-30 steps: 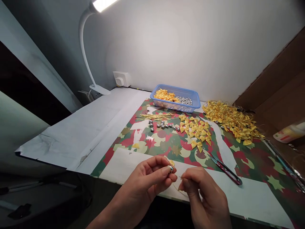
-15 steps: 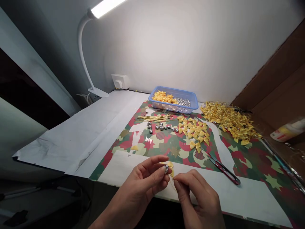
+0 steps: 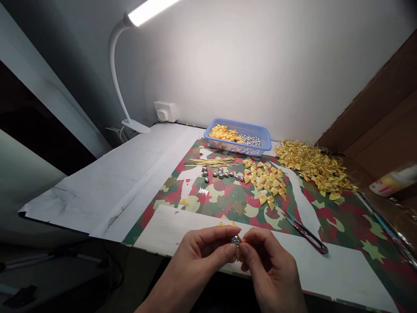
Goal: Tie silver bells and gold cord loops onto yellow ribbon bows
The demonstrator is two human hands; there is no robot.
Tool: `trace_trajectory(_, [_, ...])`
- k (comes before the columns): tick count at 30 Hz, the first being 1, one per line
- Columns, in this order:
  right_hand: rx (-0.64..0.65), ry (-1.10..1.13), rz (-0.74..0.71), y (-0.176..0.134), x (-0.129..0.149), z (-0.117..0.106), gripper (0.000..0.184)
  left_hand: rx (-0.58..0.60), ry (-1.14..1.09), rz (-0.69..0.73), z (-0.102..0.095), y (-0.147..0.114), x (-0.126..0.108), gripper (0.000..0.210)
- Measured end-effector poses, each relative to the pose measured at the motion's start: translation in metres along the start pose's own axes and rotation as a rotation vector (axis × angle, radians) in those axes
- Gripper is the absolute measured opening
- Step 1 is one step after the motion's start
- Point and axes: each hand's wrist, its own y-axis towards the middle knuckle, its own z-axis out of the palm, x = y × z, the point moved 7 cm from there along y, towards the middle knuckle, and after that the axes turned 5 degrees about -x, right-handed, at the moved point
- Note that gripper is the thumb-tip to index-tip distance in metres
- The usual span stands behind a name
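Between the thumb and fingers of my left hand [image 3: 208, 256] is a small, shiny silver bell [image 3: 235, 240]. My right hand [image 3: 272, 261] meets it from the right, its thumb and forefinger pinched on a thin yellow cord close to the bell; the fingers hide most of the cord. Just behind the left fingers, a yellow ribbon bow [image 3: 228, 223] shows in part. Farther back, several loose silver bells [image 3: 220, 174] lie near a bundle of gold cords [image 3: 213, 162]. Many yellow bows [image 3: 267, 180] are spread to their right.
Thread snips [image 3: 308, 234] lie right of my hands. A blue basket [image 3: 265, 141] at the wall holds bows and bells. Bows with cords form a heap [image 3: 312, 165] at the back right. A desk lamp [image 3: 114, 74] stands left, and a bottle [image 3: 392, 180] lies far right.
My hands have come together, the left moving right with the bell, the right closing in beside it. The cord that hung visibly between them is now mostly hidden.
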Motion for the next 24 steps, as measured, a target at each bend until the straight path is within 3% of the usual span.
trace_trajectory(2, [0.0, 0.035, 0.048, -0.001, -0.002, 0.001, 0.016, -0.01, 0.099, 0.133, 0.0, 0.0, -0.005, 0.013])
trace_trajectory(7, [-0.042, -0.025, 0.019, -0.003, 0.0, 0.0, 0.018, -0.031, 0.499, 0.806, 0.009, -0.014, -0.029, 0.038])
trace_trajectory(9, [-0.078, -0.091, -0.048, -0.003, 0.002, -0.001, 0.017, -0.05, 0.601, 0.951, 0.013, -0.019, -0.03, 0.042])
trace_trajectory(13, [-0.112, -0.187, -0.233, -0.002, 0.007, -0.002, 0.014, -0.075, 0.684, 1.011, 0.016, -0.02, -0.029, 0.039])
trace_trajectory(17, [-0.192, -0.166, -0.345, 0.0, 0.02, -0.009, 0.013, -0.166, 0.76, 0.925, 0.009, -0.02, -0.028, 0.032])
trace_trajectory(20, [-0.317, 0.018, -0.168, 0.002, 0.024, -0.023, 0.009, -0.243, 0.832, 0.87, 0.0, -0.023, -0.026, 0.023])
trace_trajectory(24, [-0.27, 0.41, 0.076, 0.004, 0.032, -0.018, 0.014, -0.278, 0.908, 0.861, -0.005, -0.021, -0.017, 0.023])
